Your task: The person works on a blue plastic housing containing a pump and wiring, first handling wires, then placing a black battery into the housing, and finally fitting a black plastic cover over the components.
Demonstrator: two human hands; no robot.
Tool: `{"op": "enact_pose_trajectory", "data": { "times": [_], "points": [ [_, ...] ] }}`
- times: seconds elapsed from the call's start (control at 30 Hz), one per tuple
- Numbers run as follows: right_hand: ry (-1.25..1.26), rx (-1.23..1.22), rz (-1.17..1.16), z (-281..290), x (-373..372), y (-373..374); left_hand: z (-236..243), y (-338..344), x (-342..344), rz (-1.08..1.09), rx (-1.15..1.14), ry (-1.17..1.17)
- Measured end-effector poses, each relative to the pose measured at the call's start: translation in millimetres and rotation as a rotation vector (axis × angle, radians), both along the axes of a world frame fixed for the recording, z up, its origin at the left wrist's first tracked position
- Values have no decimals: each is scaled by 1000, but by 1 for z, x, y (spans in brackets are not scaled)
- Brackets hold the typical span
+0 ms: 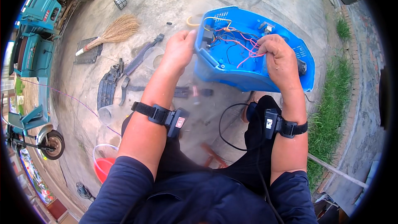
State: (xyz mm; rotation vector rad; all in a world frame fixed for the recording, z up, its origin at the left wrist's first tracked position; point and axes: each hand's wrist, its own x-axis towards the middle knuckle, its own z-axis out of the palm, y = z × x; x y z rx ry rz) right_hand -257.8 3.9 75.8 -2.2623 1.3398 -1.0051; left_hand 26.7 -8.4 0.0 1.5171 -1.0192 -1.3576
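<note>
A blue plastic machine housing [244, 78] is tilted in front of me, its hollow inside facing up. Red, yellow and black wires [236, 40] run loose through it, and a dark box-shaped part sits at its left end. My left hand [179, 52] is closed at the housing's left edge, thumb up; its fingertips are partly hidden. Beside that thumb a yellow wire [191, 21] loops outside the shell. Over the right half of the housing, my right hand [280, 60] pinches the red wires between thumb and fingers.
On the concrete at left lie a straw broom [118, 30], black plastic parts [110, 85] and clear round pieces. A red bucket [103, 168] stands by my left elbow. A teal three-wheeled vehicle [39, 54] is at far left. Grass [331, 108] borders the right; a black cable [222, 126] hangs near my legs.
</note>
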Motion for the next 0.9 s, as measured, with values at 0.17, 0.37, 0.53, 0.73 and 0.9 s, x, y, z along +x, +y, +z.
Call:
{"op": "enact_pose_trajectory", "data": {
  "times": [0.17,0.37,0.53,0.73,0.9],
  "points": [
    [25,14,2,0,-1,0,3,4,-3,73,-26,79],
    [77,23,3,-1,-2,-1,1,2,-1,71,-22,56],
    [90,22,25,-1,0,-1,1,1,0,18,-7,8],
    [54,44,3,12,14,-2,7,3,-2,38,2,35],
    [-175,77,-116,7,33,-21,-1,1,-1,17,-10,11]
  ]
}}
